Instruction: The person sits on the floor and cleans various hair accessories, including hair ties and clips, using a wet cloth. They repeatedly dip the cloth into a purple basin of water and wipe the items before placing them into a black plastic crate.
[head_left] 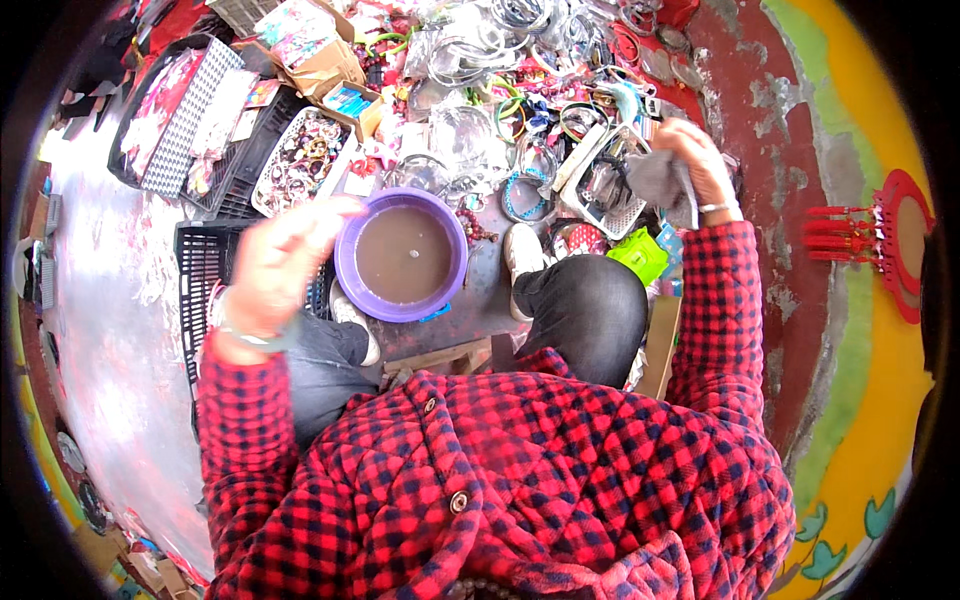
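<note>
Much of the scene is hard to read: the left hand [283,262] is smeared by motion blur, so whether its fingers are spread or curled cannot be told, and it shows nothing in its grasp; it hangs at about nine o'clock from the purple basin [401,255], overlapping the basin's rim and hiding part of the black crate [200,265] beneath it. The person's red-and-black checked jacket [500,480] fills the lower half of the view and covers the seat below, of which only a strip of wood shows between the knees. The right hand [700,165], at about two o'clock from the basin and well apart from it, is closed around a grey cloth [662,185]; the cloth hangs crumpled from the fist, its long axis running roughly from the hand down toward seven o'clock, its loose end pointing at the white mesh tray [605,195] just beside it. What lies in that tray is too tangled to name. The basin sits on the ground between the person's two shoes, holding murky brown water. At twelve o'clock a heap of bangles [520,40] and small trinkets blurs together and runs off the upper edge.
</note>
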